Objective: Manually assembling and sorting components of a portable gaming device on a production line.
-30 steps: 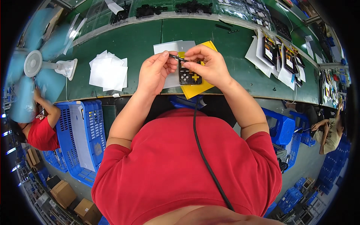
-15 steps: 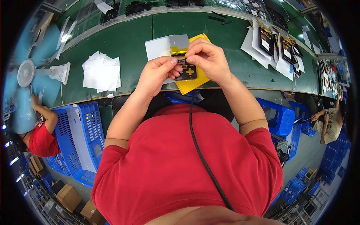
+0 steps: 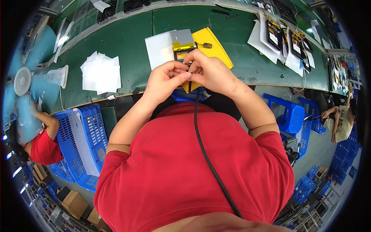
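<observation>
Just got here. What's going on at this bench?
Someone in a red shirt has both bare hands at a dark handheld device on the green workbench. The left hand and right hand meet at the fingertips over it, hiding most of it; whatever they pinch can't be made out. A small dark oval part lies just beyond the right hand on a yellow sheet. White papers sit off to the left.

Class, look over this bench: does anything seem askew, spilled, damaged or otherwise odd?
Slightly askew: the white sheets at left form a loose pile, corners jutting at different angles, and the flat yellow piece lies slanted on the green bench. No spill or damage shows.
</observation>
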{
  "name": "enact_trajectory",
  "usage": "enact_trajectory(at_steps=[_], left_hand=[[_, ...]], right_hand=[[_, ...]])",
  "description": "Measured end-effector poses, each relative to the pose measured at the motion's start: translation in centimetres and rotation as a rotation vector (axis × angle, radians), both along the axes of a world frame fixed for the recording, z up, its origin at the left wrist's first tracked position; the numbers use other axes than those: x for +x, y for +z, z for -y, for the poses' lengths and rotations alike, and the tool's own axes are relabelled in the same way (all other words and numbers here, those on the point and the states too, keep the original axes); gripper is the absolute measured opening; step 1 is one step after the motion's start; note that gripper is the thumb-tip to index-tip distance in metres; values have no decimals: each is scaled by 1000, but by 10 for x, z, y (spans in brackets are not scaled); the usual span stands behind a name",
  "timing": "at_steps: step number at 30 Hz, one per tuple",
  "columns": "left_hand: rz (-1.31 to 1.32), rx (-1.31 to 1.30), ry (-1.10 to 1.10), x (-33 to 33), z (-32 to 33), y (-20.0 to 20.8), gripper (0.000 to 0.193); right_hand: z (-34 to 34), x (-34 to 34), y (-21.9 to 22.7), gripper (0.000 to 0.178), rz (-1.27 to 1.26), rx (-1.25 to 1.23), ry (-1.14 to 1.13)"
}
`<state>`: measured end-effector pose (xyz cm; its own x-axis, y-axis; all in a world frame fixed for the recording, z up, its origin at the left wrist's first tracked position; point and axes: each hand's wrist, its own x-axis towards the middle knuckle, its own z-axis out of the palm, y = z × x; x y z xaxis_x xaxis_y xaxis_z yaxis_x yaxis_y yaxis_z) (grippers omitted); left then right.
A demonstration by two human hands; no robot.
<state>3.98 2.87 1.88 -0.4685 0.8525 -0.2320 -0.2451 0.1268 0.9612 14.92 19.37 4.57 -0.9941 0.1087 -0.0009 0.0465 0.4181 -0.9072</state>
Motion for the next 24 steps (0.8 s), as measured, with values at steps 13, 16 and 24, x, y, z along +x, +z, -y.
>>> enact_trajectory(at_steps=[13,16,24], left_hand=[[232,-108,-152,-13,6,5,28],[354,-21,-131,-12,3,-2,24],[93,41,23,-12,-5,-12,12]], right_hand=[[4,0,3,31,-189,278,148],[-1,4,10,27,-182,273,85],[1,17,13,25,-167,250,-50]])
